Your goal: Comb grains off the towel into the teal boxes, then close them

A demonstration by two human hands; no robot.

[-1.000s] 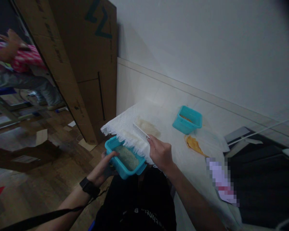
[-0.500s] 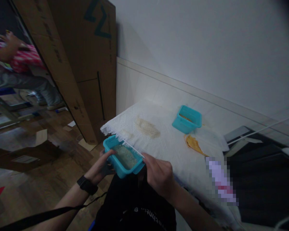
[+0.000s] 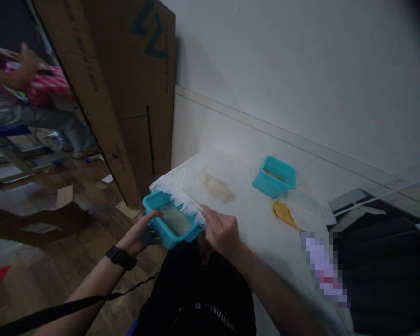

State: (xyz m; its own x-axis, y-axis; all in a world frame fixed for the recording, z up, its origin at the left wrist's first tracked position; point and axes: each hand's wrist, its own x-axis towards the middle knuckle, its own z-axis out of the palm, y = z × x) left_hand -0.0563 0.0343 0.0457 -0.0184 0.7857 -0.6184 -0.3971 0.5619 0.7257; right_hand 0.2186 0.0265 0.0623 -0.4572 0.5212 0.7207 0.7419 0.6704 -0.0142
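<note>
My left hand [image 3: 145,233] grips the near-left side of a turquoise plastic container [image 3: 168,238], thumb over its rim, just below the table's edge. Pale grains [image 3: 175,219], which look like rice, lie inside it. In my right hand [image 3: 220,231] the fringed edge of a white cloth [image 3: 245,219] is pinched close to the container's right end. The fringe hangs over the container's far rim. A loose patch of the same pale grains [image 3: 217,186] is spread on the cloth.
A second turquoise container [image 3: 275,179] with brownish contents stands toward the wall. Before it lies an orange-yellow bag [image 3: 283,214], near a clear lid [image 3: 313,205]. A tall cardboard box [image 3: 133,102] rises at left; beyond it a person [image 3: 38,93] sits. An opened carton [image 3: 38,221] is on the floor.
The container and both hands have shifted slightly left and up in the view. More of the cloth's fringe now hangs over the container. The cloth edge stays pinched in my right hand.
</note>
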